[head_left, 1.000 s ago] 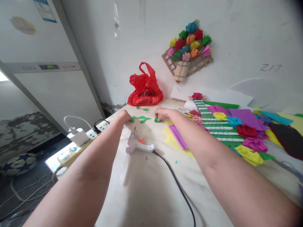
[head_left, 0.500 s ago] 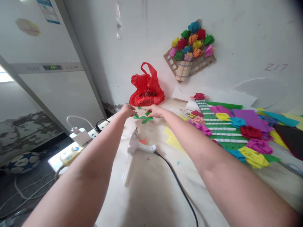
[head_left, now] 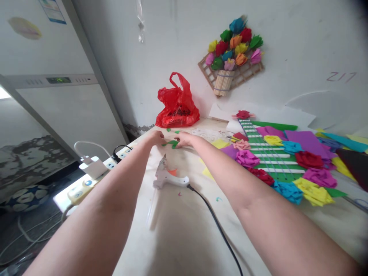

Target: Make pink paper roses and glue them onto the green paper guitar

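Observation:
Several green paper leaves lie in a small cluster on the far part of the table, between my two hands. My left hand is at the left of the cluster, its fingers loosely bent and near a leaf's tip; nothing shows in them. From the right, my right hand reaches over the leaves, thumb and fingers apart, fingertips touching the cluster. Two small green pieces lie just beyond the hands. Nearer to me, a white glue gun rests on its side, a clear glue stick sticking out of it.
Behind the hands stands a red plastic bag. Crepe-paper flowers surround a green paper guitar at right. The glue gun's black cord crosses the table. A power strip with a white charger runs along the left edge.
My right hand has come down onto the leaf cluster, now covering part of it; the green piece at its fingertips no longer shows apart. My left hand has barely moved. The view has shifted slightly.

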The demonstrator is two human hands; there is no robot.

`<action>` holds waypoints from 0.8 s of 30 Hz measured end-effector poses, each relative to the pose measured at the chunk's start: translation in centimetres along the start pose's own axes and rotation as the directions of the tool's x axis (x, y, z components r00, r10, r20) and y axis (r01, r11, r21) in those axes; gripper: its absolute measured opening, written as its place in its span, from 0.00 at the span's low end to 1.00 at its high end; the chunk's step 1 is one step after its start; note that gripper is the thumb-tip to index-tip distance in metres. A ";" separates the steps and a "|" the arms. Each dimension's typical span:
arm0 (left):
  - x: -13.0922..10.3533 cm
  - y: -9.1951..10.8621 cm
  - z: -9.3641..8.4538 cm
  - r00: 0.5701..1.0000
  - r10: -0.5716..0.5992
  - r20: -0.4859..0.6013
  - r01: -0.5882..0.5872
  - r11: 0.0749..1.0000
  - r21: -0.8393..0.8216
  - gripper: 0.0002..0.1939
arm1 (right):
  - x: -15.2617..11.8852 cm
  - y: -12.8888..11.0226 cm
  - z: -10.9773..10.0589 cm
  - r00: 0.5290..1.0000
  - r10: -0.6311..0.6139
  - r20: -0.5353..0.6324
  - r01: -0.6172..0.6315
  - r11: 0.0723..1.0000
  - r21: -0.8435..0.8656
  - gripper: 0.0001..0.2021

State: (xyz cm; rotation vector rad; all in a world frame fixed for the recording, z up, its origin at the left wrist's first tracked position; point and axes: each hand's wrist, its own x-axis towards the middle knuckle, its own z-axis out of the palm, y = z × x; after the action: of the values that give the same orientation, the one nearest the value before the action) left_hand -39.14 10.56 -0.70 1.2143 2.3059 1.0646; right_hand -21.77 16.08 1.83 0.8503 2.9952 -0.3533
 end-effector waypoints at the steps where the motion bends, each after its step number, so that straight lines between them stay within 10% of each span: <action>1: -0.1 0.1 0.1 1.000 0.004 0.019 -0.005 0.998 0.059 0.16 | 0.0 -0.2 -0.1 0.999 0.026 0.036 -0.027 0.999 0.019 0.19; 5: -0.6 0.7 0.2 0.986 -0.010 0.167 -0.053 0.928 0.369 0.13 | 0.1 -0.5 -0.2 0.992 0.081 0.096 -0.092 0.989 0.118 0.17; 13: -1.5 0.8 -0.1 0.984 0.045 0.172 -0.118 0.889 0.442 0.13 | 0.0 -0.7 0.7 0.996 0.087 0.005 -0.086 0.975 0.205 0.08; 24: -2.5 1.4 -0.3 0.990 -0.067 0.121 0.062 0.997 0.039 0.14 | -0.1 -0.3 0.7 0.989 0.101 -0.110 -0.065 0.956 0.287 0.07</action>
State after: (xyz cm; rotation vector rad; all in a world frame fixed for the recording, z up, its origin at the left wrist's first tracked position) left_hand -37.09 8.90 0.40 1.1752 2.2628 0.9060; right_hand -21.88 15.70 1.26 1.0517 3.0535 -0.7698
